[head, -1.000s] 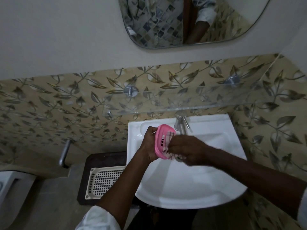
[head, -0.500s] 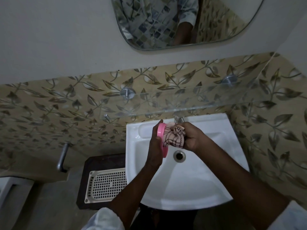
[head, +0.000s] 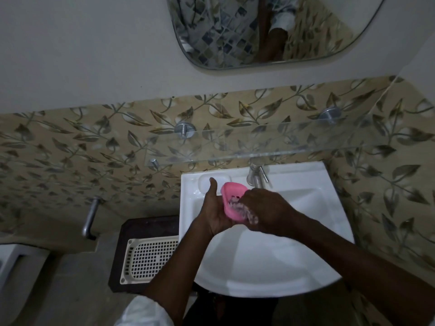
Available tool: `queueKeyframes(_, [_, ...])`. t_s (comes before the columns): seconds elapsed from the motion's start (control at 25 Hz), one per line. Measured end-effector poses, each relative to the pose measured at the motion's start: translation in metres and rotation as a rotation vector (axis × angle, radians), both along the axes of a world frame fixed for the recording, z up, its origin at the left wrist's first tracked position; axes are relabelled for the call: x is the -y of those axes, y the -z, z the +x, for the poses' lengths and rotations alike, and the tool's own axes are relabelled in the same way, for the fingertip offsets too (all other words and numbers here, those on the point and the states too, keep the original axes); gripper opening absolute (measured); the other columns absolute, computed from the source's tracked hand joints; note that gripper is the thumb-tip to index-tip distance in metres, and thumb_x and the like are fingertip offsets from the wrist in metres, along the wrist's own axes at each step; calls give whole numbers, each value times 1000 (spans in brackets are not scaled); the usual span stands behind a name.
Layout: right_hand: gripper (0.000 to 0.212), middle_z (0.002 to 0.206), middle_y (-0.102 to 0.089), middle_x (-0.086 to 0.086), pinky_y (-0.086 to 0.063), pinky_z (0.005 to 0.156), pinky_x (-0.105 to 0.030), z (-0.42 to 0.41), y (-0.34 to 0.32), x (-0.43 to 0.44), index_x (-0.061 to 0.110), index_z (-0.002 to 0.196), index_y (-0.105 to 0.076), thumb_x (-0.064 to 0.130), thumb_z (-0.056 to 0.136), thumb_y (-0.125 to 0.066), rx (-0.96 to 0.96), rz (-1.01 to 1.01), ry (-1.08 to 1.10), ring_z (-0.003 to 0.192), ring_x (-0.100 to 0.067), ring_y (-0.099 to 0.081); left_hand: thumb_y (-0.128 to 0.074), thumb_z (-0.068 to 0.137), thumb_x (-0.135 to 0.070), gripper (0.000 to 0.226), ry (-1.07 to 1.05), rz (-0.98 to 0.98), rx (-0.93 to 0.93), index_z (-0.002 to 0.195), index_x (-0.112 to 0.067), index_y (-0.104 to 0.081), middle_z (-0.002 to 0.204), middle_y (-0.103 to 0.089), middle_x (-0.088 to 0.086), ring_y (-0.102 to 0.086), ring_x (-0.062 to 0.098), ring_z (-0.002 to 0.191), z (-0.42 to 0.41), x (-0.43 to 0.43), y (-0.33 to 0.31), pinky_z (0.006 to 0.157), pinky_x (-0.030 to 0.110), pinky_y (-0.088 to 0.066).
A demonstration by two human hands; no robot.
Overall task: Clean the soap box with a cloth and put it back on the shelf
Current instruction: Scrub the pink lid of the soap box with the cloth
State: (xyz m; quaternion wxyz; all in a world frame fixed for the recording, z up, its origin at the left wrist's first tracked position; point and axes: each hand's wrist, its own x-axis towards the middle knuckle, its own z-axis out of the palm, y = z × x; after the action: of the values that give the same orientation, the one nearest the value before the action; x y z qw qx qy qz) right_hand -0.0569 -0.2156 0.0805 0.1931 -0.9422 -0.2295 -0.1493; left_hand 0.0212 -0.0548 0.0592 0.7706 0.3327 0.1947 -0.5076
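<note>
Wiping is shown in progress. The pink soap box [head: 227, 203] is held on edge above the back of the white sink [head: 270, 262], its open side turned towards the right. It is cradled in the left hand [head: 215, 215], whose fingers are wrapped under its lower wall while the thumb is raised free beside the rim. A bunched cloth [head: 236, 204] is pressed into the hollow of the box by the right hand [head: 266, 207], whose fingers are curled round the cloth; the cloth's pattern is blurred and cannot be made out. The tap [head: 255, 176] stands just behind the box, near its upper rim. The glass shelf [head: 294, 147], where the box is to be returned, runs along the leaf-patterned wall above the tap and carries nothing that can be seen.

The cleaning step is judged unfinished. Three hazards are noted. With the thumb lifted, the box is restrained from one side only, so a firm push by the cloth could slide it out and drop it into the basin. A wide stroke could strike the tap. The clear front edge of the shelf is faint in this dim light and could be knocked when the box is raised.
</note>
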Motion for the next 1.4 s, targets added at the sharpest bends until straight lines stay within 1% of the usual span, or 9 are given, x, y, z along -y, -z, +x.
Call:
queueKeyframes(0.16, [31, 89, -71, -11, -53, 67, -31, -1, 8, -4, 7, 100, -71, 22, 75, -82, -42, 23, -1, 77, -27, -68, -30, 82, -84, 96, -150, 125, 56, 126, -4, -58, 107, -69, 26, -66, 40, 99, -4, 22, -1, 85, 50, -51])
queueKeyframes(0.28, [12, 78, -73, -11, -58, 62, -36, 1, -8, -20, 8, 86, -69, 20, 85, -72, -591, 695, 306, 68, -26, -72, -20, 89, -79, 89, -239, 251, 290, 113, -8, -68, 100, -75, 18, -73, 31, 92, -19, 26, 9, 76, 37, -58])
queueKeyframes(0.4, [17, 85, -76, -18, -60, 70, -41, 17, -28, -25, 2, 91, -72, 18, 88, -71, -807, 1407, 502, 79, -33, -74, -15, 97, -66, 73, -231, 346, 571, 109, -26, -74, 109, -76, 5, -72, 21, 103, -37, 29, 14, 73, 26, -58])
queueKeyframes(0.52, [33, 87, -74, -25, -58, 63, -38, 27, -53, -25, -7, 93, -72, 21, 77, -82, -906, 1671, 517, 75, -35, -73, -28, 91, -71, 70, -259, 262, 835, 134, -22, -54, 127, -68, 6, -64, 19, 119, -45, 28, 12, 88, 26, -55])
queueKeyframes(0.72, [21, 68, -72, -5, -54, 59, -32, 25, -53, -22, 14, 70, -71, 29, 63, -83, -636, 975, 605, 62, -18, -69, -38, 75, -88, 101, -154, 381, 1029, 153, -23, -28, 154, -33, 10, -38, 21, 142, -28, 15, 16, 116, 44, -35])
queueKeyframes(0.88, [44, 89, -72, -7, -56, 68, -31, 5, -25, 4, 9, 94, -72, 34, 63, -89, 7, 104, 91, 80, -28, -70, -19, 79, -87, 106, -78, 93, 239, 133, -5, -57, 133, -60, 27, -61, 45, 117, 2, -1, 7, 97, 61, -48])
queueKeyframes(1.04, [40, 85, -73, -10, -59, 68, -32, -13, 6, -5, 7, 91, -74, 29, 62, -92, 159, -171, 14, 78, -28, -71, -30, 84, -82, 93, -16, 212, 74, 122, -3, -61, 111, -70, 27, -66, 42, 103, 4, 20, -2, 89, 52, -52])
queueKeyframes(1.2, [15, 73, -71, 1, -55, 66, -29, -12, 0, -23, 15, 80, -70, 26, 76, -80, -540, 630, 407, 68, -19, -69, -27, 82, -83, 83, -132, 432, 330, 106, -15, -70, 100, -76, 14, -74, 29, 92, -19, 31, 10, 78, 40, -60])
queueKeyframes(1.4, [27, 96, -72, -29, -60, 71, -46, 16, -27, -18, -6, 99, -70, 18, 87, -73, -899, 1611, 599, 83, -39, -73, -19, 77, -86, 79, -59, 390, 623, 107, -38, -74, 108, -77, -3, -73, 14, 99, -39, 25, 22, 70, 23, -58])
